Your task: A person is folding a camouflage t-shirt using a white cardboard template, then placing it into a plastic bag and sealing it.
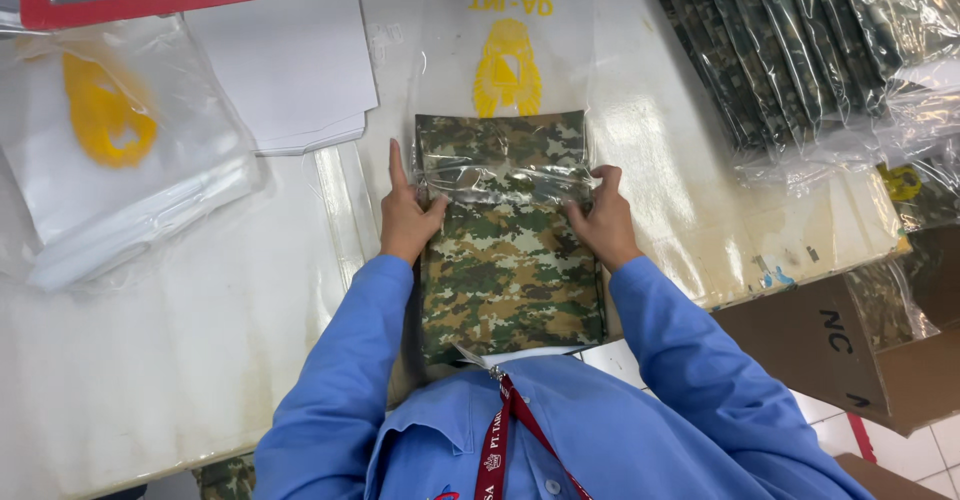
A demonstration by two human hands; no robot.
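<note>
Camouflage cloth (505, 270) — green, tan, brown

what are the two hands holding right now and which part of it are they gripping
Both hands, left hand and right hand, grip the open mouth edge of the clear plastic bag, one at each side, over the folded camouflage garment.

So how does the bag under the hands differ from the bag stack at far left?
The bag holds a camouflage cloth partway in; the stack is empty. The bag lies single and straight, gripped at its mouth by the left hand and right hand; the stack lies untouched, askew. Both are clear with yellow prints.
</note>
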